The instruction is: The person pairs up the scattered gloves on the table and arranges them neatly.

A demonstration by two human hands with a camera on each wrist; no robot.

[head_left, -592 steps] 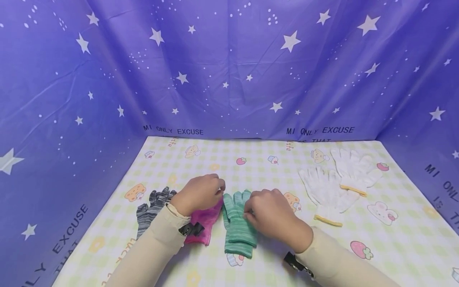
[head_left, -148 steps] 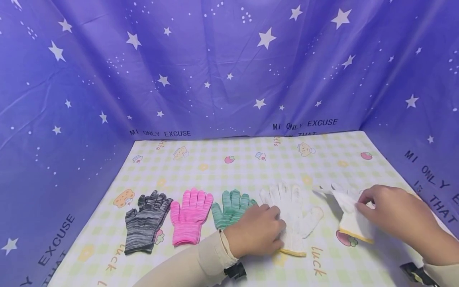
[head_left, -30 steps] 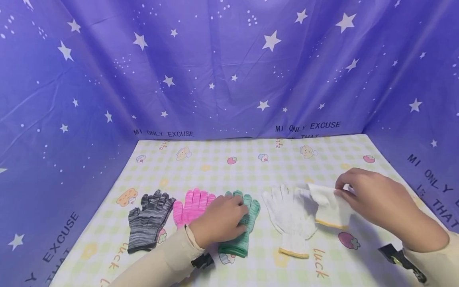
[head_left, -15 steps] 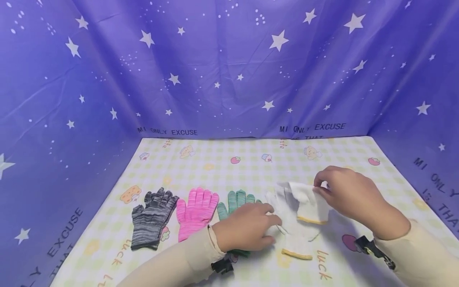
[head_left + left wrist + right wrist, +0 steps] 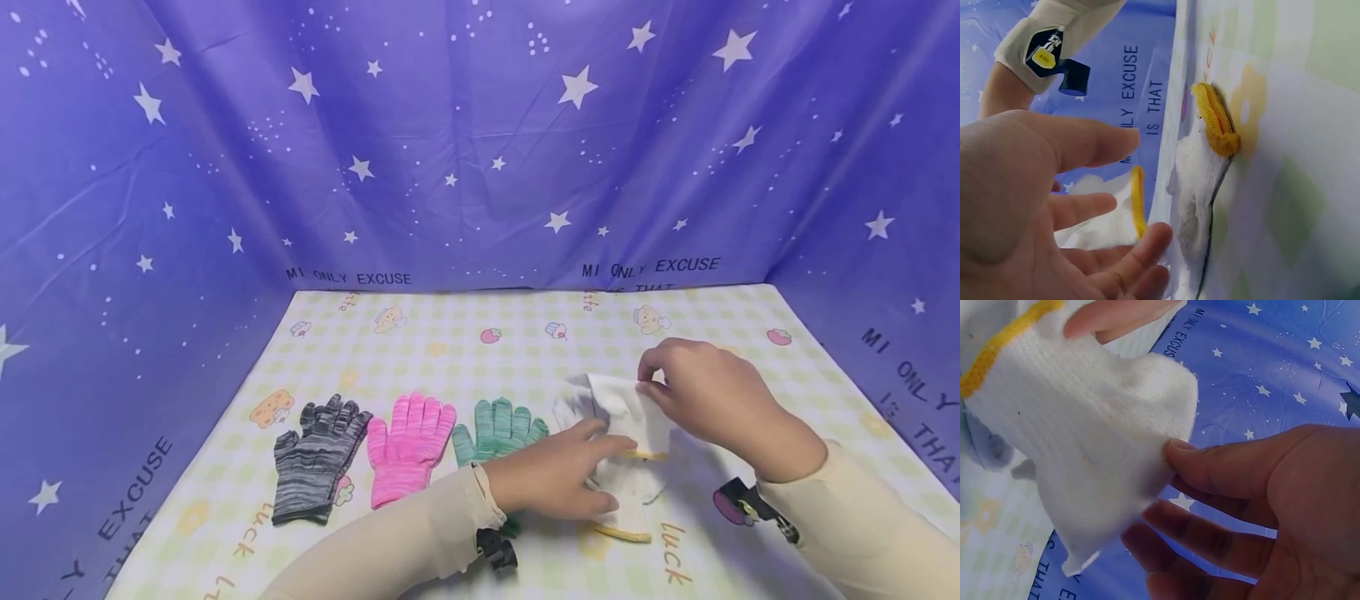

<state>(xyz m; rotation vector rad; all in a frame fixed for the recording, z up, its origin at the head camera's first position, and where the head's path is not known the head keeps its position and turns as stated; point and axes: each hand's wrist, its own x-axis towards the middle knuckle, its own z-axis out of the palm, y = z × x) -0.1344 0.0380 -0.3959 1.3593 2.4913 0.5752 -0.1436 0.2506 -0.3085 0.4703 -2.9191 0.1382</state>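
My right hand [image 5: 716, 404] pinches a white knit glove [image 5: 626, 417] with a yellow cuff edge between thumb and fingers. That glove is raised over a second white glove [image 5: 637, 493] lying flat on the table, its yellow edge toward me. My left hand [image 5: 555, 475] reaches in from the left with fingers spread, its fingertips at the raised glove's cuff. In the left wrist view the lying glove's yellow cuff [image 5: 1216, 122] stands apart from the fingers. The right wrist view shows the raised glove [image 5: 1097, 437] between both hands. My left forearm partly hides a green glove [image 5: 495, 429].
Left of the green glove lie a pink glove [image 5: 408, 446] and a grey-black glove [image 5: 318, 462], fingers pointing away. A checked cloth [image 5: 465, 358] with printed pictures covers the table. A purple star-patterned curtain [image 5: 450, 125] stands behind and at both sides.
Both white gloves have come from the far right to beside the green one. Lately my right hand has carried one leftward over the other, and my left hand has moved right from the green glove.
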